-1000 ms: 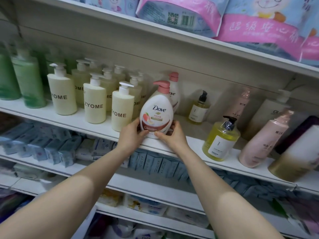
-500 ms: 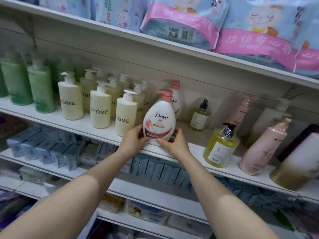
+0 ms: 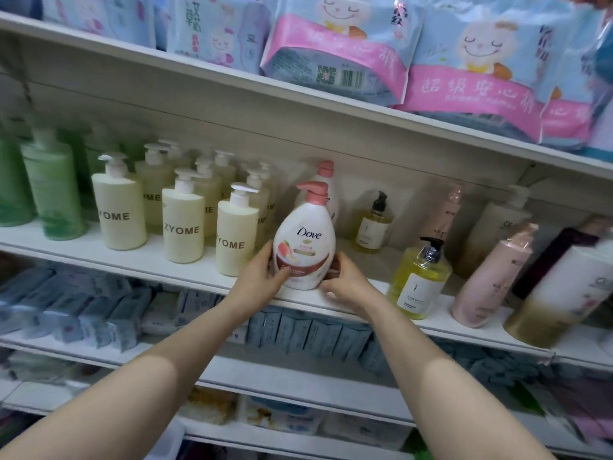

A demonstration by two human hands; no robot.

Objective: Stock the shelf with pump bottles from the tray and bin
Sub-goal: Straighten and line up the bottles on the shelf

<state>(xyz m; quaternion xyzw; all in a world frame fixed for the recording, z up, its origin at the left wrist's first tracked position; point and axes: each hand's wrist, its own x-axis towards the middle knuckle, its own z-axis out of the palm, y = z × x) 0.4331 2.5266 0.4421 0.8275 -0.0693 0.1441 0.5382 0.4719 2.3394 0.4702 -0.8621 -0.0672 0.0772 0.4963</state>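
A white Dove pump bottle (image 3: 303,242) with a pink pump stands upright near the front edge of the white middle shelf (image 3: 99,257). My left hand (image 3: 260,277) grips its lower left side, thumb across the label. On the lower right side my right hand (image 3: 343,282) holds the bottle with curled fingers. A second Dove bottle (image 3: 326,180) stands right behind it. The tray and bin are out of view.
Several cream ZYOME pump bottles (image 3: 182,224) stand just left of the Dove bottle, green bottles (image 3: 53,187) farther left. To the right stand a yellow bottle (image 3: 419,283), a small amber bottle (image 3: 373,227), pink bottle (image 3: 491,280) and others. Pink and blue packs (image 3: 335,51) fill the shelf above.
The view has shifted up and closer. The Dove bottle stands a little farther in on the shelf, and both hands have stayed on its lower sides.
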